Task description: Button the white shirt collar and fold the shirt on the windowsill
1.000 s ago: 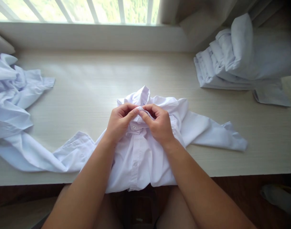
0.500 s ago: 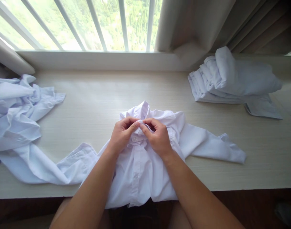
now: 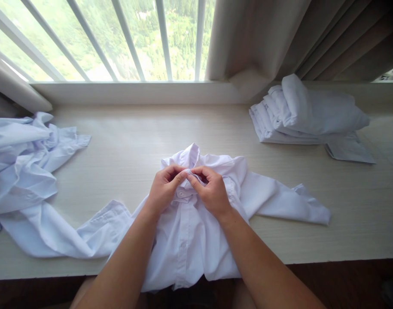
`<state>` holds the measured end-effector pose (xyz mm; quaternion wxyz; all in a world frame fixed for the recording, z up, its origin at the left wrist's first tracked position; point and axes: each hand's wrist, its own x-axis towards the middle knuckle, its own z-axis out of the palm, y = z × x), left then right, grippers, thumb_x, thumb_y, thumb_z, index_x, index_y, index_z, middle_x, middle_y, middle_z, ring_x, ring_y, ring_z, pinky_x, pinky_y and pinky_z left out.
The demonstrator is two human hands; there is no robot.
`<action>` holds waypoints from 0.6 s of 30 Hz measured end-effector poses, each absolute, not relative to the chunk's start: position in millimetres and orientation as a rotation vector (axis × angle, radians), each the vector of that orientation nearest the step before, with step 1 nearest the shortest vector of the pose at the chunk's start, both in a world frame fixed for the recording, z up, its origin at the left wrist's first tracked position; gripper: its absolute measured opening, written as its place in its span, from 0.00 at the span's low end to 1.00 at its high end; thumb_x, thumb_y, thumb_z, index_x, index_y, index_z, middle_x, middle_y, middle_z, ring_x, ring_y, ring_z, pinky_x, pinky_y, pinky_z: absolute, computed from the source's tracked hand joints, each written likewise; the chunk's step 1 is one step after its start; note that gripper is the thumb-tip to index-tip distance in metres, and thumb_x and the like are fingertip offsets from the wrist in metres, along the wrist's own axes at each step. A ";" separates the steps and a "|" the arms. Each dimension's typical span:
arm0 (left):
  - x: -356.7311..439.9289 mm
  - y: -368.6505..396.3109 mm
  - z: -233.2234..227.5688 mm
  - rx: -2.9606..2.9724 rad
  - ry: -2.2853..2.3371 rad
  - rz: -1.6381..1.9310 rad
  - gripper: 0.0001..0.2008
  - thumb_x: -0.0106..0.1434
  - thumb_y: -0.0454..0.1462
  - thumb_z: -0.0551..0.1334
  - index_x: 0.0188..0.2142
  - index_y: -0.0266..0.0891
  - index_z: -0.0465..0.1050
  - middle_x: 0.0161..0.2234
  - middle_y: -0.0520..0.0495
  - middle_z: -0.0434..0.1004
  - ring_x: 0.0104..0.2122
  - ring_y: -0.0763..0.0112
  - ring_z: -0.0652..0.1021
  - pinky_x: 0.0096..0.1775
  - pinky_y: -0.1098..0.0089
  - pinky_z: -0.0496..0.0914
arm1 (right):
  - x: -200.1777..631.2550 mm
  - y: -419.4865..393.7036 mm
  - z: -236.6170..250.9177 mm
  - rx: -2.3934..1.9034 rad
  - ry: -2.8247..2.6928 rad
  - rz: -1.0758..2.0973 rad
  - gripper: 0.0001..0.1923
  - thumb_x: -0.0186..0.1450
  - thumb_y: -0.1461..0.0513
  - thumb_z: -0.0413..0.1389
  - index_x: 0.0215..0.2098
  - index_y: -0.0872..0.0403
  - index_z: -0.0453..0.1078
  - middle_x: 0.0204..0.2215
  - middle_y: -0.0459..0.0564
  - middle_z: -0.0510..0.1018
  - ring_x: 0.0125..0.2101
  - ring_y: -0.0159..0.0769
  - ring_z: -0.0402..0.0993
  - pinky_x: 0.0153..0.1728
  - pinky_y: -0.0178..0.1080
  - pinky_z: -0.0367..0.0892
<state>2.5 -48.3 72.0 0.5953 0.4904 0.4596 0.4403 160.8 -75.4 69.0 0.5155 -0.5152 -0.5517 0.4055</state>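
Pinching the white shirt (image 3: pixel 196 240) near its collar (image 3: pixel 192 155) — left hand (image 3: pixel 162 189) and right hand (image 3: pixel 214 191) nearly meet above its front.

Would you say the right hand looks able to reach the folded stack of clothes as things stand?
Probably, with a stretch: only the table shows between the shirt and the stack, but the right hand must first release the shirt.

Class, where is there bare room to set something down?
Bare: the pale surface behind the shirt, between the crumpled cloth and folded stack; also front right, between the shirt's sleeve and front edge. Crowded: far left; front centre, where left hand and right hand pinch the shirt.
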 end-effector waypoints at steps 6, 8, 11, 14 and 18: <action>2.0 -49.1 73.7 1.138 1.059 1.015 0.16 0.60 0.48 0.73 0.37 0.36 0.80 0.35 0.46 0.82 0.35 0.67 0.79 0.38 0.71 0.72 | 160.5 -75.3 69.9 -1.224 -1.342 0.957 0.12 0.68 0.54 0.62 0.37 0.54 0.78 0.33 0.47 0.80 0.34 0.33 0.73 0.37 0.35 0.67; 1.6 -49.1 73.6 1.143 1.052 1.015 0.16 0.61 0.48 0.73 0.37 0.36 0.80 0.35 0.46 0.82 0.36 0.67 0.79 0.38 0.71 0.72 | 160.4 -75.1 70.2 -1.223 -1.343 0.955 0.11 0.68 0.54 0.62 0.37 0.54 0.78 0.33 0.47 0.79 0.33 0.33 0.73 0.37 0.35 0.67; 0.8 -49.2 73.5 1.132 1.036 1.020 0.15 0.61 0.47 0.73 0.37 0.37 0.80 0.35 0.46 0.82 0.35 0.68 0.78 0.39 0.72 0.72 | 160.4 -75.1 70.6 -1.220 -1.345 0.956 0.11 0.68 0.54 0.62 0.37 0.54 0.78 0.32 0.47 0.79 0.33 0.33 0.72 0.36 0.35 0.66; 0.2 -49.2 73.7 1.115 1.031 1.015 0.15 0.60 0.47 0.73 0.36 0.37 0.80 0.35 0.46 0.82 0.35 0.68 0.78 0.38 0.72 0.72 | 160.7 -75.3 70.7 -1.216 -1.350 0.959 0.11 0.68 0.54 0.62 0.37 0.54 0.78 0.32 0.47 0.79 0.32 0.33 0.72 0.36 0.35 0.66; -0.3 -49.0 74.3 1.089 1.034 1.004 0.16 0.60 0.47 0.74 0.36 0.37 0.80 0.35 0.46 0.82 0.35 0.68 0.79 0.38 0.71 0.72 | 161.4 -75.6 70.4 -1.207 -1.353 0.963 0.11 0.68 0.54 0.62 0.38 0.54 0.78 0.32 0.46 0.79 0.32 0.32 0.71 0.35 0.35 0.66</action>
